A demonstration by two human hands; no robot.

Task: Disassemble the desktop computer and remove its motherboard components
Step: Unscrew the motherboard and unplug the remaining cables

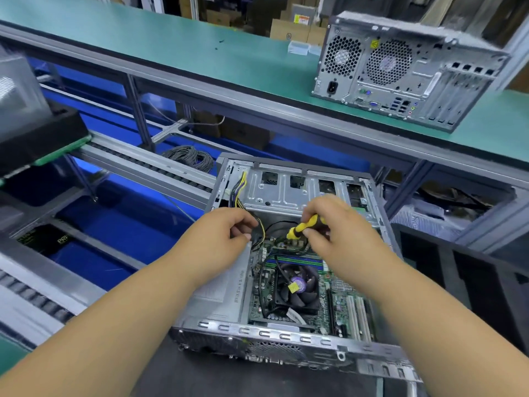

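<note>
The open computer point(289, 253) lies on its side on the dark bench, right in front of the person, with its board point(297, 296) facing up. The left hand point(226, 236) has its fingers curled and pinches a bunch of black and yellow wires point(260, 233) near the top edge of the board. The right hand point(329, 224) is closed around a yellow screwdriver point(303, 227), and its tip points down at the board just beside those wires. The tip itself is too small to see well. A few things could go wrong from here. If the left hand pulls hard on the wires and not on the plug, a wire may tear out. If the screwdriver slips, it may scratch the board or poke the fan point(297, 285) close below it. A loose screw might drop into the case and hide under the board. A second computer point(406, 70) stands on the green shelf point(200, 47), well apart.
</note>
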